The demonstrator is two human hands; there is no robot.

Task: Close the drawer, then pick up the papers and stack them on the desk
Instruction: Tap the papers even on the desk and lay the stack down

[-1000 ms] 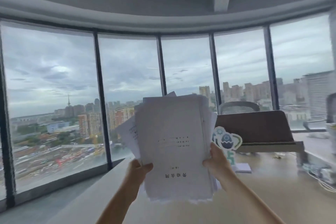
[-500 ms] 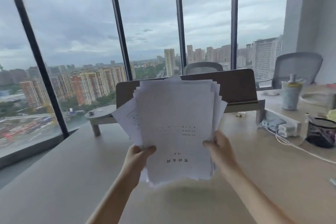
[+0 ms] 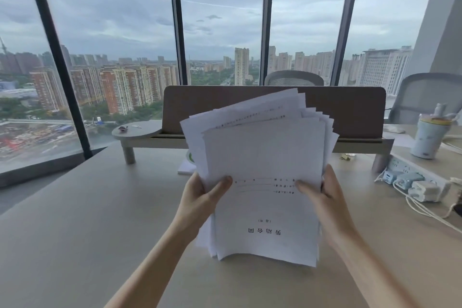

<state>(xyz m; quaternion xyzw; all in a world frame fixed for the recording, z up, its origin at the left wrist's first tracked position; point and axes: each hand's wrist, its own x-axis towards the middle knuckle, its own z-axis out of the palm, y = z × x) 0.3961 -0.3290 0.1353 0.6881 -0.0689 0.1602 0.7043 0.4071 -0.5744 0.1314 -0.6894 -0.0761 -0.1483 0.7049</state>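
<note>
papers (image 3: 265, 157) stood fanned and uneven in front of the desk divider (image 3: 350, 110); your left hand (image 3: 200, 195) and right hand (image 3: 327, 197) clamped their sides. stacking step: you needed to tap the edges square on the desk (image 3: 87, 220).

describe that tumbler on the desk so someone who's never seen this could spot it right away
Start at the brown divider panel across the desk and follow it to its right end. Just past it, beyond the power strip, stands the tumbler: the only upright cylinder there, pale with a yellow band near its lid.
</note>
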